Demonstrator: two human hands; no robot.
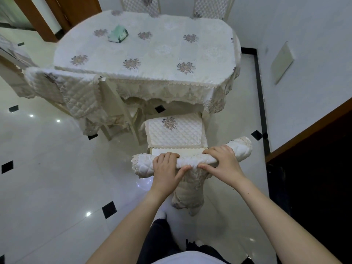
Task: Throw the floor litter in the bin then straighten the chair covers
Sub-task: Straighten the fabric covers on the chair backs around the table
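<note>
A chair stands in front of me, pushed toward the table, with a white quilted seat cover [174, 132] bearing a flower motif. Its quilted backrest cover [192, 161] with lace edging drapes over the top rail and hangs down the back. My left hand [167, 171] grips the cover on the rail's left half, fingers over the top, thumb on the near side. My right hand [222, 163] grips it on the right half in the same way. A second chair at the left carries a rumpled, skewed quilted cover [70, 94].
The table [148, 54] has a white embroidered lace cloth and a green tissue pack [118, 34] on it. Two more chairs [141, 4] stand beyond it. White wall and dark skirting are at the right, a dark wood-framed opening at the right edge, glossy tiled floor at the left.
</note>
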